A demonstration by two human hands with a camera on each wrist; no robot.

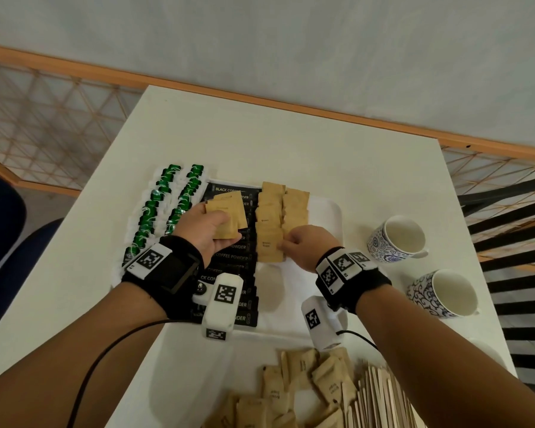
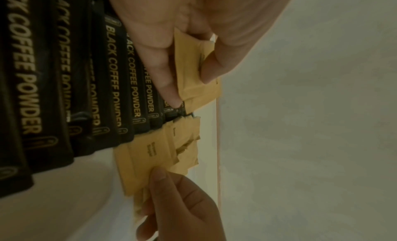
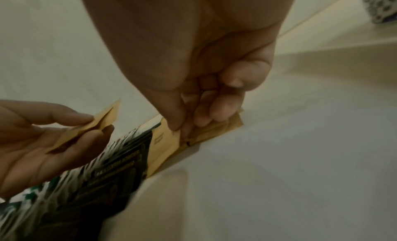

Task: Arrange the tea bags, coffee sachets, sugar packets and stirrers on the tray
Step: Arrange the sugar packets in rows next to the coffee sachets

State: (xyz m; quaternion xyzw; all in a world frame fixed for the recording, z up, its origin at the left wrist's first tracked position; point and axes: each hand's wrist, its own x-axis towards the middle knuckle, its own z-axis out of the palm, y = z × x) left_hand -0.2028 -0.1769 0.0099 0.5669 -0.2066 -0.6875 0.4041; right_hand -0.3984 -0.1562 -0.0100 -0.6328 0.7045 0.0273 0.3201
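Tea bags [image 1: 164, 208]: two green-and-white columns along left edge of tray [image 1: 332, 217], overhanging it slightly. Set first, presumably to fix the row pattern.

Coffee sachets [image 1: 233, 257]: black strips overlapped in one column just right of tea bags, running from far edge to near edge of tray.

Left hand [image 1: 204, 230]: raised above coffee column, palm up, thumb and fingers clamped on a small stack of brown sugar packets [image 1: 227, 219]. Likely serving as a feed supply for the other hand.

Sugar columns [image 1: 280, 217]: two started, touching coffee column, filling from far edge toward near edge.

Right hand [image 1: 303, 245]: fingers curled, thumb and fingertips pinching a packet at the near end of the right sugar column, apparently seating it in overlap.

Open room: bare tray strip along right edge and near-right corner, probably reserved for stirrers [image 1: 383, 400], which lie with loose sugar packets [image 1: 303, 387] at near edge of table [image 1: 291, 143]. Two cups [image 1: 396, 237] beside tray's right edge; elbow swing there looks tight.
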